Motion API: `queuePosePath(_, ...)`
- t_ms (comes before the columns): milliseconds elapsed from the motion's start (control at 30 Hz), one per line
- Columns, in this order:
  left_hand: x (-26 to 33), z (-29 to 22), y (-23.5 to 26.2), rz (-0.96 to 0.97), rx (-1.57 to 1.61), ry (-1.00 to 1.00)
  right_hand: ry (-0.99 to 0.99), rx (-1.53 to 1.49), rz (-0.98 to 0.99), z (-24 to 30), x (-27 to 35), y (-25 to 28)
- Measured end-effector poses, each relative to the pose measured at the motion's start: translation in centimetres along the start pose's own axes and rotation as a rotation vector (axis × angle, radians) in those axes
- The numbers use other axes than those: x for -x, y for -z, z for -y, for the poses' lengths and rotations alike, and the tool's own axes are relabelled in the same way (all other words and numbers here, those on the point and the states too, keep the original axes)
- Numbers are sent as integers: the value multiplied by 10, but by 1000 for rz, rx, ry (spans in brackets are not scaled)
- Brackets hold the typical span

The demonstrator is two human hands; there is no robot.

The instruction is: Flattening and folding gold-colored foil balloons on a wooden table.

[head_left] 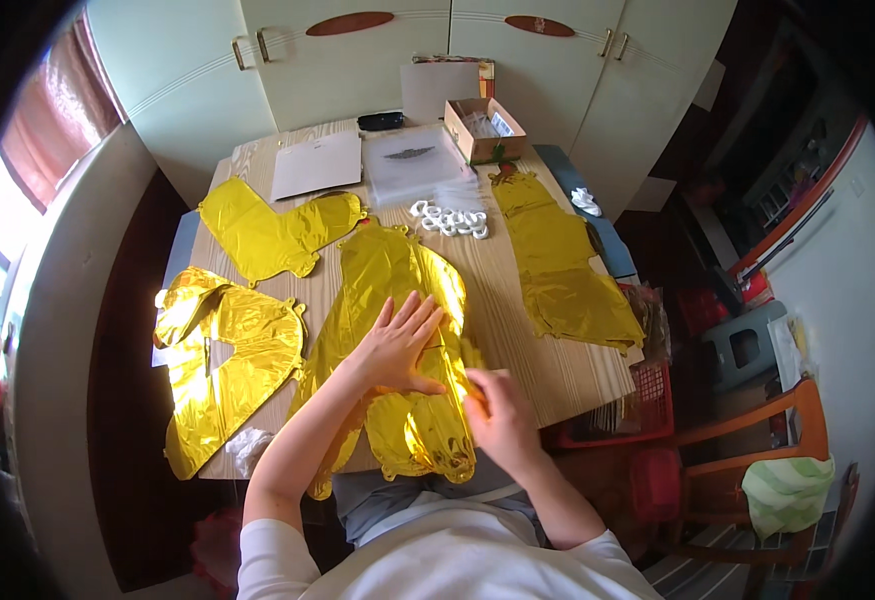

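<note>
A flat gold foil balloon [369,268] lies in front of me, its near part folded over and hanging past the table's front edge. My left hand [402,345] rests flat on it, fingers stretched out. At the foil's right edge, my right hand [502,415] has its fingers curled in and pinches the foil; the fingertips are slightly blurred. Three more uninflated gold balloons are spread around: a curved balloon [242,335] at the near left, an angled balloon [257,240] at the far left, and a long balloon [547,250] on the right.
On the wooden table [492,330] lie white ribbon rings [449,220], clear plastic sleeves [412,175], a white sheet [315,163] and a black tray [380,121]. A cardboard box [485,135] stands at the back. Right of the table are a red basket [657,395] and wooden chair [807,415].
</note>
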State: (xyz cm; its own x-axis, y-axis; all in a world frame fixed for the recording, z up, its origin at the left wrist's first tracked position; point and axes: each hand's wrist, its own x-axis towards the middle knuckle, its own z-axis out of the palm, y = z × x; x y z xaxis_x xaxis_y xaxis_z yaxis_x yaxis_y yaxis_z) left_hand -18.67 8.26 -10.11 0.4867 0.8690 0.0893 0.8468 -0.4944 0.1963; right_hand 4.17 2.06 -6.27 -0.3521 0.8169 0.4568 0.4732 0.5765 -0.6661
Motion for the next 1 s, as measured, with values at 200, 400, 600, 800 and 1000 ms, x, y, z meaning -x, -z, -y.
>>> queuePosePath(200,0,14,2,-265,687,229,113,-20,154,12,4,-47)
queuePosePath(400,2,8,-1,-273,577,299,227,3,155,20,4,-56)
queuePosePath(600,9,18,-11,-278,540,315,344,85,186,-42,-15,-10)
queuePosePath(800,9,16,-12,-282,413,365,347,230,437,-87,-10,4)
queuePosePath(1000,10,11,-11,-272,358,340,371,225,423,-89,-7,0)
